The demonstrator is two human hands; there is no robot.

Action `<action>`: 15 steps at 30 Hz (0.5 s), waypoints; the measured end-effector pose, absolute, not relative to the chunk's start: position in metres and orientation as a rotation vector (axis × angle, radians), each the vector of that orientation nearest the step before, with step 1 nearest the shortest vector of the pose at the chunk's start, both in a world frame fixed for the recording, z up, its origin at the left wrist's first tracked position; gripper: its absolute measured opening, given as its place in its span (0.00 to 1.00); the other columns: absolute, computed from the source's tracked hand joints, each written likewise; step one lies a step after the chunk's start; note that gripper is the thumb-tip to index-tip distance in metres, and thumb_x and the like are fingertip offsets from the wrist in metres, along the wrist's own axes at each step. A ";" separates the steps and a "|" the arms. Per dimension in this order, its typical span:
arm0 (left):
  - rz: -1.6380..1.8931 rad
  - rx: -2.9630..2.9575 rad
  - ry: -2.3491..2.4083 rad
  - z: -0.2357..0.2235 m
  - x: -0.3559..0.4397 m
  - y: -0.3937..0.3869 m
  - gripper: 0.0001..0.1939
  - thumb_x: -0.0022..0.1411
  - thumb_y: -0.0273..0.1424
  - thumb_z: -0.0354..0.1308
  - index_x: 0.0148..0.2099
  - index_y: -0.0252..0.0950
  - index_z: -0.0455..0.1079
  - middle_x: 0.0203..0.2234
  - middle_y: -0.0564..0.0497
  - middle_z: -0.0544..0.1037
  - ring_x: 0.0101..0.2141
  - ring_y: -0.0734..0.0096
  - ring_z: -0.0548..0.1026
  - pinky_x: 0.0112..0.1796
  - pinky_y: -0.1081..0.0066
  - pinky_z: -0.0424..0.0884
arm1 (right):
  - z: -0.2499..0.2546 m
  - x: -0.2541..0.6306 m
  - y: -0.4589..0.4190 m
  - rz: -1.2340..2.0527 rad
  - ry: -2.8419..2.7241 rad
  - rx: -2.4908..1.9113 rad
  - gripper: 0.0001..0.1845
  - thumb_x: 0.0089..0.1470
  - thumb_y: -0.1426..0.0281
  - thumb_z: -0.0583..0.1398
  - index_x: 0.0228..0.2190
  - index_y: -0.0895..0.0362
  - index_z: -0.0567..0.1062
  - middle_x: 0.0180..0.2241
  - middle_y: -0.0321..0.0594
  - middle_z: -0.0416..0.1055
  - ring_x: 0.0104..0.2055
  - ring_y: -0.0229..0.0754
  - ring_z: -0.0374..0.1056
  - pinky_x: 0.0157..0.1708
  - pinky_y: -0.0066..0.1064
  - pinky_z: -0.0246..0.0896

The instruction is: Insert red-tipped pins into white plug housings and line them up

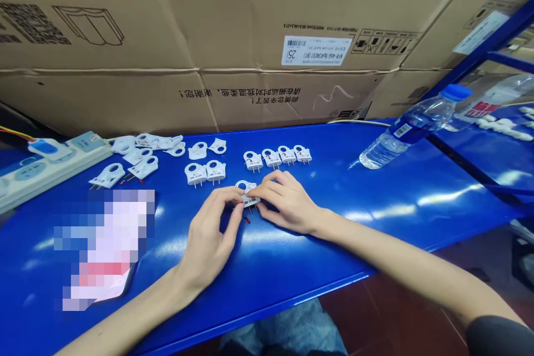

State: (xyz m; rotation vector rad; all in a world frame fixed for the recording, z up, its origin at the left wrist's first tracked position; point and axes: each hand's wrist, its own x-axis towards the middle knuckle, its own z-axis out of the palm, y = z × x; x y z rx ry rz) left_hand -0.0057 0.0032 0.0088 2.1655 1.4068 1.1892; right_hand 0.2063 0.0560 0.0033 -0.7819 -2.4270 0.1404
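My left hand point(211, 233) and my right hand point(286, 203) meet over a small white plug part point(247, 192) with a ring handle and metal pins, on the blue table point(375, 200). Both hands pinch it between fingertips, the left from the left side, the right from the right. A tiny red piece point(248, 221) lies on the table just below it. A row of finished white plugs point(277, 157) stands just behind my hands, and two more plugs point(205, 172) sit to the left of that row.
Loose white plug parts point(137, 156) lie at the back left beside a power strip point(45, 164). A plastic water bottle point(411, 125) lies on its side at the right. Cardboard boxes point(208, 39) wall off the back. A blurred flat item point(104, 247) lies front left.
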 end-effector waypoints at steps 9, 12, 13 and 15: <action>1.356 2.194 1.466 0.011 -0.005 0.003 0.04 0.69 0.28 0.60 0.45 0.42 0.71 0.37 0.55 0.80 0.37 0.67 0.80 0.41 0.63 0.78 | 0.003 0.202 0.054 0.127 -2.255 -0.693 0.12 0.64 0.75 0.58 0.47 0.54 0.76 0.45 0.42 0.81 0.56 0.46 0.72 0.52 0.41 0.71; 1.327 2.218 1.427 0.017 -0.005 0.003 0.06 0.69 0.26 0.59 0.44 0.43 0.73 0.38 0.54 0.80 0.40 0.66 0.79 0.44 0.61 0.77 | 0.002 0.201 0.053 0.130 -2.235 -0.650 0.12 0.65 0.76 0.57 0.47 0.54 0.76 0.45 0.42 0.80 0.58 0.43 0.72 0.58 0.38 0.71; 1.316 2.216 1.423 0.019 -0.006 0.004 0.06 0.69 0.26 0.59 0.44 0.44 0.73 0.38 0.54 0.80 0.40 0.66 0.79 0.45 0.59 0.77 | 0.001 0.200 0.053 0.129 -2.229 -0.642 0.12 0.65 0.77 0.57 0.47 0.55 0.76 0.45 0.42 0.81 0.58 0.43 0.73 0.58 0.37 0.71; 1.301 2.205 1.423 0.020 -0.006 0.004 0.07 0.69 0.26 0.60 0.44 0.45 0.74 0.39 0.55 0.81 0.41 0.64 0.79 0.46 0.57 0.76 | 0.001 0.200 0.054 0.128 -2.223 -0.628 0.11 0.65 0.77 0.57 0.46 0.56 0.76 0.45 0.43 0.81 0.56 0.43 0.74 0.57 0.37 0.72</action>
